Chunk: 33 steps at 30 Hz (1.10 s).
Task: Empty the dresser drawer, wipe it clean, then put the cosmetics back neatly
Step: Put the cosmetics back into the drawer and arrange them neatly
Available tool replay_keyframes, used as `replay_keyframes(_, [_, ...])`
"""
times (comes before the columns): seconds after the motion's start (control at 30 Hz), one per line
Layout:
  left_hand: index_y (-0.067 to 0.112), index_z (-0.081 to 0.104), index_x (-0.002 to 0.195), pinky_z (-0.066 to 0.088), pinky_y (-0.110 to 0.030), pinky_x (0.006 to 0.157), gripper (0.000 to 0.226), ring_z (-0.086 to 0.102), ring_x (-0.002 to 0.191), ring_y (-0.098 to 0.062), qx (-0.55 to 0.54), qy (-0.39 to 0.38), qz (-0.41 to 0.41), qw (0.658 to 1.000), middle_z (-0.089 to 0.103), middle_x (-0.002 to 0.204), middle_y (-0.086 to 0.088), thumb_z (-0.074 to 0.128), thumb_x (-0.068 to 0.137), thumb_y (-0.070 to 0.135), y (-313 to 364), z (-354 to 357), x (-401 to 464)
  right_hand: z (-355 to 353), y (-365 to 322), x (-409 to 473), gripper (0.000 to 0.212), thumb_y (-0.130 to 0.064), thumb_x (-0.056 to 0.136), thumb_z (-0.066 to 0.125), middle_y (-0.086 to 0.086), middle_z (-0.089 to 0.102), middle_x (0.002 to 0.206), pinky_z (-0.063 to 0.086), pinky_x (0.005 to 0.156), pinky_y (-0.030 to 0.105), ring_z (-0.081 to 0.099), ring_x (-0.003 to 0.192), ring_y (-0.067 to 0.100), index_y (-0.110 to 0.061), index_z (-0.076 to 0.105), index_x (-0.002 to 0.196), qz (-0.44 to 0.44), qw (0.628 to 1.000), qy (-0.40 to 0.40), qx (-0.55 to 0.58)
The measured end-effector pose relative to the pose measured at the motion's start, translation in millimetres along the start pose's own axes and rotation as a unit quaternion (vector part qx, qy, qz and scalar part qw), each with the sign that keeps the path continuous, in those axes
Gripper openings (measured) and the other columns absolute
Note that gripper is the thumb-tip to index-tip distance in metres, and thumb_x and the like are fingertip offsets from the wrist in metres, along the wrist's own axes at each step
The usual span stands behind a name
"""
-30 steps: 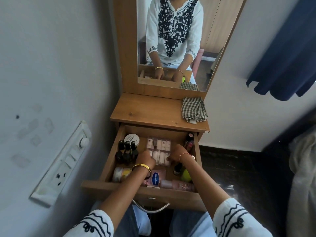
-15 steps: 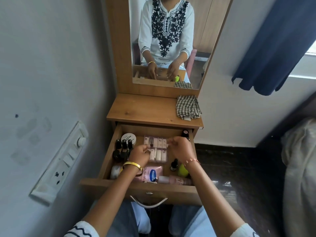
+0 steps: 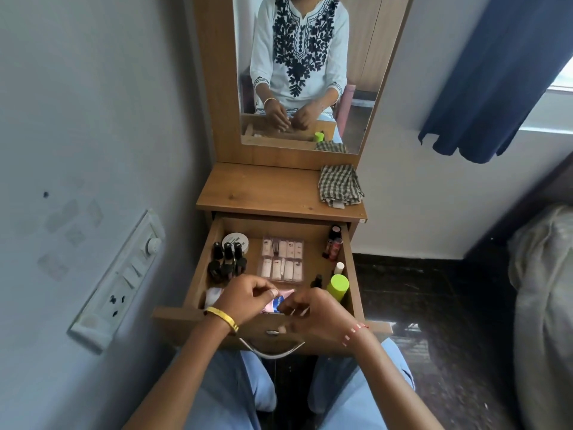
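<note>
Wooden drawer [image 3: 198, 276] stands pulled out, cosmetics inside. Both hands hover over its near edge: left hand [image 3: 245, 297] and right hand [image 3: 313, 308] curl above a pink tube [image 3: 277, 303]; grasp unclear.

The single head camera looks steeply forward and down, close above the open drawer [image 3: 350, 274] and mirror [image 3: 304, 72].

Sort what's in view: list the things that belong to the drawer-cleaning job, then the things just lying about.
Job:
drawer
checked cloth
nail polish bottles
round white jar
clear divided case
lime-capped bottle
pink tube

Lying about:
wall switchboard
blue curtain
mirror
</note>
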State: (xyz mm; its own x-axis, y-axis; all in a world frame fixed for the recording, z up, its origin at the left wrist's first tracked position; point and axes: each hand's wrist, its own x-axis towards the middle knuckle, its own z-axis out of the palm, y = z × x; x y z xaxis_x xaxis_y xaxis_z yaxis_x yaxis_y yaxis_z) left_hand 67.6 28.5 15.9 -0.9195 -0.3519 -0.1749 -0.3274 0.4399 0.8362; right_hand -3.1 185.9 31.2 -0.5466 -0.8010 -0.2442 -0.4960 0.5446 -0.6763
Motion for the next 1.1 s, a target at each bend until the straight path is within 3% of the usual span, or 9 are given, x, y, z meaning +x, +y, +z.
replay_keyframes(0.1, [0.013,0.072,0.094,0.045,-0.004,0.065,0.013,0.057,0.076,0.004,0.044,-0.016,0.022,0.999,0.067,0.086,0.005,0.066,0.082,0.018,0.9,-4.1,-9.2,0.2,0.9,-1.3,0.033,-0.018,0.075,0.076,0.001,0.069,0.103,0.05,0.074,0.018,0.06,0.083,0.01,-0.018,0.068,0.106,-0.008,1.0,0.007,-0.028])
replay_keyframes(0.2, [0.014,0.073,0.095,0.044,0.001,0.066,0.017,0.061,0.081,0.001,0.073,-0.048,0.032,0.996,0.07,0.092,0.001,0.071,0.078,0.017,-0.3,-7.4,-17.9,2.4,1.9,-1.8,0.033,-0.021,0.077,0.074,0.001,0.068,0.107,0.054,0.081,0.025,0.064,0.091,0.015,-0.019,0.066,0.109,-0.015,0.999,0.007,-0.043])
replay_keyframes(0.3, [0.016,0.072,0.1,0.045,-0.003,0.076,0.024,0.06,0.093,-0.002,0.085,-0.057,0.038,0.994,0.07,0.103,0.0,0.073,0.075,0.018,-2.3,-10.4,-23.2,5.2,3.1,-3.0,0.034,-0.022,0.08,0.071,0.0,0.067,0.11,0.052,0.088,0.03,0.063,0.097,0.016,-0.021,0.064,0.113,-0.026,0.997,0.009,-0.068])
replay_keyframes(0.37, [0.017,0.071,0.102,0.043,-0.014,0.089,0.027,0.054,0.104,-0.001,0.088,-0.057,0.038,0.994,0.068,0.112,-0.001,0.073,0.075,0.018,-3.5,-11.9,-23.5,6.5,4.6,-3.0,0.034,-0.02,0.081,0.069,0.0,0.067,0.111,0.052,0.088,0.032,0.064,0.097,0.016,-0.021,0.064,0.114,-0.037,0.997,0.011,-0.07])
replay_keyframes(0.47, [0.017,0.07,0.104,0.042,-0.018,0.091,0.029,0.054,0.113,-0.006,0.088,-0.059,0.035,0.994,0.065,0.117,-0.003,0.073,0.075,0.018,-3.8,-12.4,-20.0,5.1,5.3,-1.0,0.034,-0.019,0.082,0.068,0.0,0.067,0.112,0.053,0.088,0.034,0.064,0.098,0.017,-0.02,0.064,0.116,-0.043,0.996,0.01,-0.075])
replay_keyframes(0.7, [0.019,0.07,0.106,0.041,-0.016,0.088,0.028,0.053,0.098,-0.002,0.094,-0.025,0.056,0.994,0.067,0.115,-0.002,0.071,0.078,0.021,-1.5,-13.5,-4.0,-0.8,6.2,12.3,0.032,-0.018,0.085,0.064,0.001,0.067,0.114,0.052,0.09,0.032,0.063,0.102,0.017,-0.021,0.063,0.117,-0.043,0.993,0.049,-0.101])
replay_keyframes(0.9, [0.021,0.069,0.106,0.042,-0.021,0.095,0.028,0.056,0.111,-0.005,0.105,0.023,0.08,0.991,0.067,0.116,0.001,0.07,0.079,0.026,-4.8,-11.1,1.3,-3.9,7.2,19.1,0.033,-0.021,0.085,0.065,0.002,0.067,0.115,0.05,0.093,0.031,0.061,0.106,0.017,-0.017,0.062,0.118,-0.031,0.993,0.075,-0.086])
replay_keyframes(1.1, [0.017,0.071,0.103,0.043,-0.015,0.092,0.023,0.055,0.103,-0.001,0.112,0.114,0.154,0.975,0.069,0.11,-0.001,0.069,0.08,0.021,-15.7,-2.8,-3.9,-1.4,10.5,16.9,0.033,-0.022,0.083,0.068,0.003,0.067,0.112,0.05,0.091,0.028,0.061,0.102,0.016,-0.014,0.065,0.114,-0.035,0.991,0.106,-0.071])
